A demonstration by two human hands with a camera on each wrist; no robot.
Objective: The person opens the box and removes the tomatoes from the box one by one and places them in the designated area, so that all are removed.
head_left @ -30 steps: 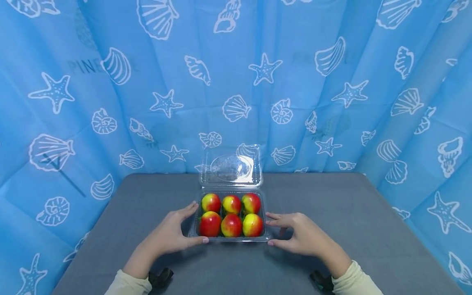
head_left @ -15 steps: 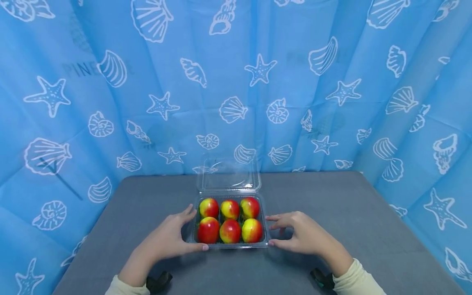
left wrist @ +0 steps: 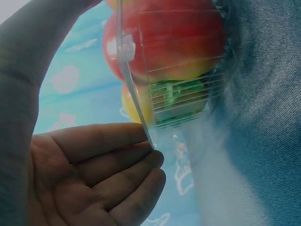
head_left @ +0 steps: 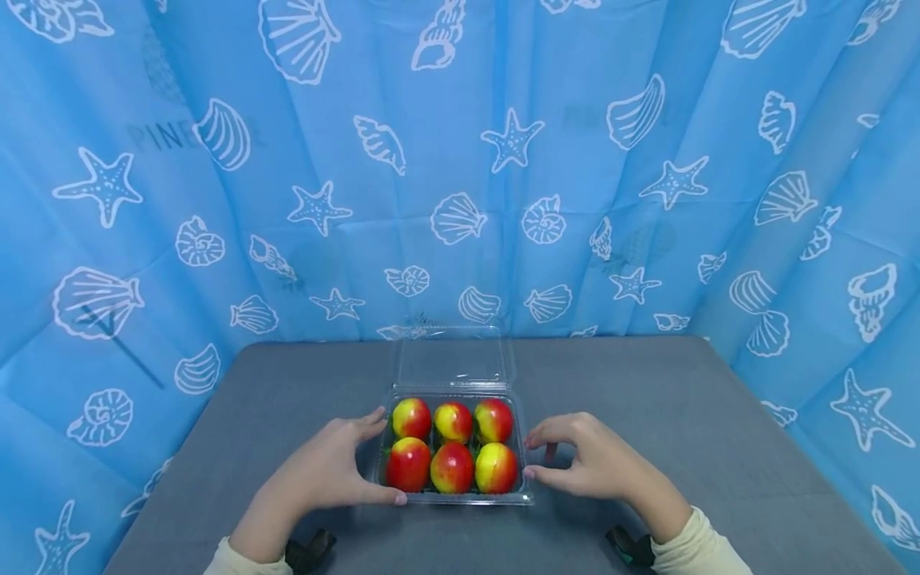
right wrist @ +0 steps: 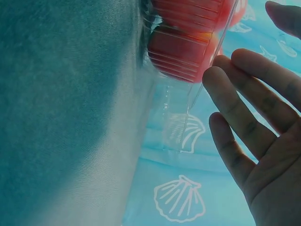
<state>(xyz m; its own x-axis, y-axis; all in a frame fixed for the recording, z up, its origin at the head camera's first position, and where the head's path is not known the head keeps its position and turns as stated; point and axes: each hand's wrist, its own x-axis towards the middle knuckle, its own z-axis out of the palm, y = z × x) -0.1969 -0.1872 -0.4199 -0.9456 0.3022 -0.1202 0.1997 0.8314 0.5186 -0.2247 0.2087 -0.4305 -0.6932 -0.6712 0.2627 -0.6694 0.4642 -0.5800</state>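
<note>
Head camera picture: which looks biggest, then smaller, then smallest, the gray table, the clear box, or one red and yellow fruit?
1. gray table, by far the largest.
2. clear box, holding all six fruits.
3. one fruit, the smallest.
The six fruits look alike in size.

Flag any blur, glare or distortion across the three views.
Head view: sharp and evenly lit, wide-angle bowing at the edges, soft glare on the clear clamshell box. Left wrist view: dim, left hand shadowed, table blurred. Right wrist view: right hand sharp, table and fruit soft.

Both bare hands, left hand (head_left: 327,467) and right hand (head_left: 592,459), emerge from pale cream long sleeves (head_left: 693,547), black wrist-mounted devices (head_left: 311,549) beneath.
</note>
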